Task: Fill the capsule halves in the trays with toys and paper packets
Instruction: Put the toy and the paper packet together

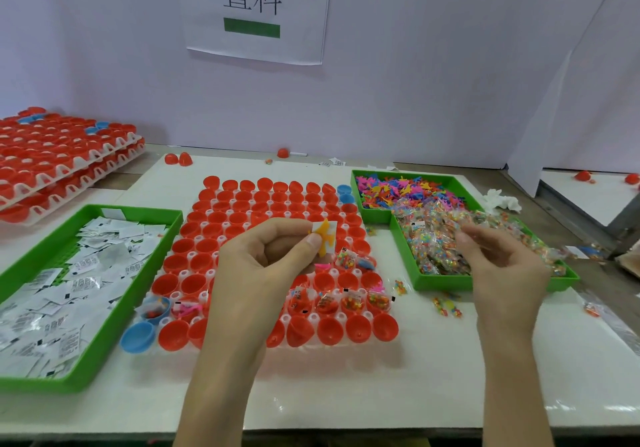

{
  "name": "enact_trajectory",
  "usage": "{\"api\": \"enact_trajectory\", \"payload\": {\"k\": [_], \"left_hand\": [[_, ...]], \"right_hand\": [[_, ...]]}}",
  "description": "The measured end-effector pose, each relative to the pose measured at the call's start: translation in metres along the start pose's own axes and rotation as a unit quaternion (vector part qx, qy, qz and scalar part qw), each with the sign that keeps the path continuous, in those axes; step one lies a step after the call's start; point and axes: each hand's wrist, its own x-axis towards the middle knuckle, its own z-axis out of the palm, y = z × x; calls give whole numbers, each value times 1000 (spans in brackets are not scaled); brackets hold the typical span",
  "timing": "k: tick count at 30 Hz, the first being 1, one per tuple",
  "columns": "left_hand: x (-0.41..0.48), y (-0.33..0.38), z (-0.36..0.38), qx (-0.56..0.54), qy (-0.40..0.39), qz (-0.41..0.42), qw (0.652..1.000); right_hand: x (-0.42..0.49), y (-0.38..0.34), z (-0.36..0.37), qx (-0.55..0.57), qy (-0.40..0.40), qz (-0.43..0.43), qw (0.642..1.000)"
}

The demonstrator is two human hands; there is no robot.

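A white tray (211,275) of red capsule halves lies in the middle of the table. Several halves in its near rows hold bead bags and small toys. My left hand (266,266) hovers over the tray and pinches an orange toy (325,237) together with a white paper packet (330,228). My right hand (502,263) is above the near end of the right green bin (446,280); its fingers are loosely curled, and whether they hold a clear bead bag (436,249) is unclear.
A green bin (114,311) of white paper packets sits left. The right bin's far part holds colourful toys (398,190). Stacked trays (65,162) of red halves stand at the back left. Loose blue halves (138,337) and spilled bead bags (446,304) lie beside the tray.
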Motion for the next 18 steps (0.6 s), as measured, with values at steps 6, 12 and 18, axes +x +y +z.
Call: {"api": "enact_trajectory", "payload": {"k": [6, 12, 18], "left_hand": [[-2, 0, 6, -3, 22, 14, 1000], [-6, 2, 8, -30, -1, 8, 1000], [-3, 3, -2, -96, -81, -46, 991]], "right_hand": [[-32, -72, 26, 171, -232, -8, 957], [-59, -98, 42, 151, -322, -37, 934], [-58, -97, 41, 130, -314, -67, 938]]}}
